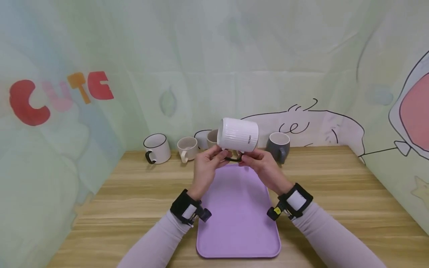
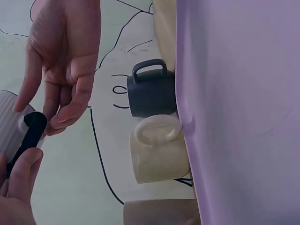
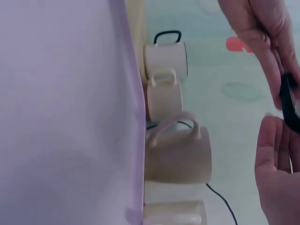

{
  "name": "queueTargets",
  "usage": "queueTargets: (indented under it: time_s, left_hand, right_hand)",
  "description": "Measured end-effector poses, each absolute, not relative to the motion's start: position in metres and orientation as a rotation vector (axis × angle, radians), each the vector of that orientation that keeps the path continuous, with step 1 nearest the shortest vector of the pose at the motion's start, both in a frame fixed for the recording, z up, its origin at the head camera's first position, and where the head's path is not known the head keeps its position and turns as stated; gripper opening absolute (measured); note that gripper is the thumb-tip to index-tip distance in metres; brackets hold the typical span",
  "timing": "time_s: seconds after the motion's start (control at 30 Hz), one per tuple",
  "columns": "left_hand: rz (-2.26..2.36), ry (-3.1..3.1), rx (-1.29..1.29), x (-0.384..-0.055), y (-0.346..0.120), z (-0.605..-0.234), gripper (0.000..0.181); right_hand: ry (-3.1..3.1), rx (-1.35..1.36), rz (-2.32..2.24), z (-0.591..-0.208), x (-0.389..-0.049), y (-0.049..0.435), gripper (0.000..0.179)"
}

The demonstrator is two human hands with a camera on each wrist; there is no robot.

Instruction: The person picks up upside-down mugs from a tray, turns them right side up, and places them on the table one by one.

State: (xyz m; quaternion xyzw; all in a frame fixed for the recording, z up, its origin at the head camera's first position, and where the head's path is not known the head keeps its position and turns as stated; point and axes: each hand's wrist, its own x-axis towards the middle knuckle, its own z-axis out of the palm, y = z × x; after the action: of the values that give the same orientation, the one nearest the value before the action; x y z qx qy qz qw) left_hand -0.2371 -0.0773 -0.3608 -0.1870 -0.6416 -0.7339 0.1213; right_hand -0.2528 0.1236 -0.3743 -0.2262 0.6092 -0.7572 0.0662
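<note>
A white ribbed mug (image 1: 238, 134) with a black handle (image 1: 233, 159) is held up on its side over the far end of a purple tray (image 1: 238, 216). Its handle points downward, and small dark lettering shows on its side. My left hand (image 1: 205, 169) pinches the handle between thumb and fingers, the thumb lying along it in the left wrist view. From the other side, my right hand (image 1: 268, 167) holds the mug near the handle's right end, fingers bent. In the right wrist view the mug's body is mostly out of frame, and the black handle (image 3: 288, 103) shows between both hands.
Behind the tray stand a white mug with black rim (image 1: 159, 150), a cream mug (image 1: 188, 147), a taupe mug (image 1: 212, 137) and a dark grey mug (image 1: 279, 143). Another cream mug (image 2: 159, 157), hidden in the head view, stands beside the grey one. A printed curtain (image 1: 214, 74) hangs behind.
</note>
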Motion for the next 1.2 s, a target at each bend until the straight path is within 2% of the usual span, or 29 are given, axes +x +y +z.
queueTargets:
  time_s: [0.2, 0.47, 0.73, 1.2]
  left_hand:
    - [-2.177, -1.894, -0.504, -0.236, -0.074, -0.365, 0.028]
    - [-2.11, -2.017, -0.473, -0.222, -0.071, -0.347, 0.024]
    - [-2.031, -2.126, -0.394, -0.235, -0.072, -0.367, 0.025]
    - [-2.32, -2.183, -0.38, -0.231, -0.08, -0.374, 0.024]
  right_hand:
    - [1.941, -0.598, -2.344, -0.375, -0.25, 0.114, 0.03]
    - [2.129, -0.561, -2.368, -0.371, -0.249, 0.116, 0.026]
    - [2.024, -0.559, -2.411, -0.369, -0.244, 0.119, 0.027]
    - [1.817, -0.484, -2.433, -0.37, -0.243, 0.119, 0.029]
